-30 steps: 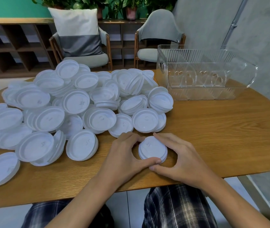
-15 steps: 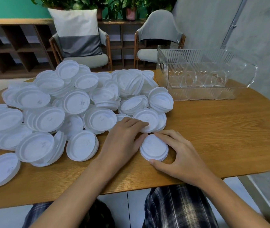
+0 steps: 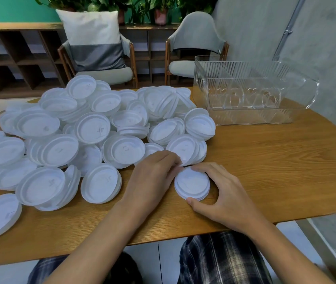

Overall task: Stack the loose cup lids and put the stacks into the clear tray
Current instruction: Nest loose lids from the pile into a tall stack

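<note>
— What can't you make out?

— The left hand [image 3: 152,177] mostly. Its fingers curl down at the near edge of a loose lid [image 3: 183,149] at twelve o'clock from the small stack [image 3: 192,184], but the fingertips are tucked under, so I cannot tell whether they grip it or only touch it. The lids in the stack are too close to count. The pile [image 3: 93,128] spreads from nine to twelve o'clock, and its outer lids are cut off at the left edge.

— And the right hand [image 3: 224,193]?

— Half closed round the small stack: thumb against its six o'clock rim, fingers curved round the three o'clock side. The stack sits flat on the wooden table [image 3: 286,171].

— The container?

— The clear tray [image 3: 253,99] stands at about one o'clock, well apart from the hands. Through its ribbed walls, clear dividers with heart-shaped cut-outs show.
</note>
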`<state>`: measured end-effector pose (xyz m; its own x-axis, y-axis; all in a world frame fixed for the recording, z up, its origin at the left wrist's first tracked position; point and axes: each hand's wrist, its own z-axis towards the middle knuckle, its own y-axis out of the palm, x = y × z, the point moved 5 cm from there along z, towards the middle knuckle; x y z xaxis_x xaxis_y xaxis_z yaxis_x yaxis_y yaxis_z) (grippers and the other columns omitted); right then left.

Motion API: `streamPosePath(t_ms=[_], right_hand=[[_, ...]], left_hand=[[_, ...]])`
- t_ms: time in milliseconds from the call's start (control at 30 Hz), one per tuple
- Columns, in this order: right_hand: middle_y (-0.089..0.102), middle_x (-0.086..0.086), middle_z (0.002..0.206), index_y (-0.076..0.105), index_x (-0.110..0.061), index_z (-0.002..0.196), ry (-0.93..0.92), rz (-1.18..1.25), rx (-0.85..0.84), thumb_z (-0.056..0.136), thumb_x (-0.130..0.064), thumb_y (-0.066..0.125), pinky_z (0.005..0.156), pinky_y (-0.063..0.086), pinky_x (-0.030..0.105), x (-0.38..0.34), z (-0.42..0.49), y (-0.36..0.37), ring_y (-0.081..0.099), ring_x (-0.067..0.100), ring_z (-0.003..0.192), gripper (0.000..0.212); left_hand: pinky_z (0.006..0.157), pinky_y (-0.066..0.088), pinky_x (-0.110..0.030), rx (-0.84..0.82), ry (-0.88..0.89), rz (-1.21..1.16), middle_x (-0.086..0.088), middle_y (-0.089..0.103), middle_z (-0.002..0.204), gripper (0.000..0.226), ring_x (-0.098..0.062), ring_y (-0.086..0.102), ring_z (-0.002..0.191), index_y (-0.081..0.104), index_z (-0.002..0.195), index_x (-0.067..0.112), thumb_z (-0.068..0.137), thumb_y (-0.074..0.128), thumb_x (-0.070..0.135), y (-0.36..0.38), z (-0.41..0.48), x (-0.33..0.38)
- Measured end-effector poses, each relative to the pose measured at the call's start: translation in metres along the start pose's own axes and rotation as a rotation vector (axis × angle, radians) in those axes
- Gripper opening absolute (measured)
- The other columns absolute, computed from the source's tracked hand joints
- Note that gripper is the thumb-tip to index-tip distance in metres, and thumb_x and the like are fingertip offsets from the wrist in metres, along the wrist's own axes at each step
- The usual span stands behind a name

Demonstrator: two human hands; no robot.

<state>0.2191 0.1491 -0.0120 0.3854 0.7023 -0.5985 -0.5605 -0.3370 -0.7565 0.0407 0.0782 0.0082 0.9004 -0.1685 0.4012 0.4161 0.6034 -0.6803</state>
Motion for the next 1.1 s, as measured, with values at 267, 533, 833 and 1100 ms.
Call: streamPosePath(t_ms=[267, 533, 833, 1100], right_hand=[[0.054, -0.026, 0.132, 0.058, -0.032, 0.134, -0.011, 0.006, 0.022, 0.080, -0.051, 0.083, 0.105, 0.044, 0.026, 0.001, 0.000, 0.000, 0.051, 0.003, 0.128, 0.063], [0.052, -0.023, 0.137, 0.060, -0.030, 0.141, -0.064, -0.014, 0.014, 0.084, -0.052, 0.079, 0.109, 0.046, 0.033, 0.000, 0.001, 0.004, 0.050, 0.008, 0.134, 0.064], [0.050, -0.024, 0.136, 0.049, -0.036, 0.147, -0.047, -0.011, -0.004, 0.083, -0.055, 0.079, 0.106, 0.045, 0.027, 0.000, 0.002, 0.004, 0.047, 0.003, 0.131, 0.073], [0.055, -0.027, 0.134, 0.049, -0.037, 0.148, -0.038, 0.008, 0.010, 0.079, -0.055, 0.085, 0.104, 0.036, 0.010, 0.000, 0.001, 0.003, 0.048, -0.001, 0.130, 0.080]], left_hand=[[0.075, 0.051, -0.019, 0.110, -0.131, -0.177, 0.009, 0.073, 0.088, 0.022, -0.005, 0.066, 0.083, 0.076, 0.093, 0.014, 0.086, 0.084, 0.033, -0.011, 0.003, 0.002], [0.071, 0.059, -0.023, 0.129, -0.539, -0.643, 0.011, 0.072, 0.097, 0.057, -0.013, 0.076, 0.083, 0.063, 0.136, 0.038, 0.087, 0.085, 0.017, -0.025, -0.028, 0.008], [0.084, 0.062, -0.048, 0.041, -0.634, -0.706, -0.002, 0.074, 0.079, 0.052, -0.021, 0.077, 0.073, 0.068, 0.126, 0.037, 0.077, 0.088, 0.038, -0.023, -0.037, 0.007], [0.064, 0.047, -0.017, -0.041, -0.442, -0.245, 0.011, 0.061, 0.066, 0.062, -0.006, 0.060, 0.065, 0.072, 0.111, 0.032, 0.066, 0.080, 0.073, -0.018, -0.039, 0.012]])
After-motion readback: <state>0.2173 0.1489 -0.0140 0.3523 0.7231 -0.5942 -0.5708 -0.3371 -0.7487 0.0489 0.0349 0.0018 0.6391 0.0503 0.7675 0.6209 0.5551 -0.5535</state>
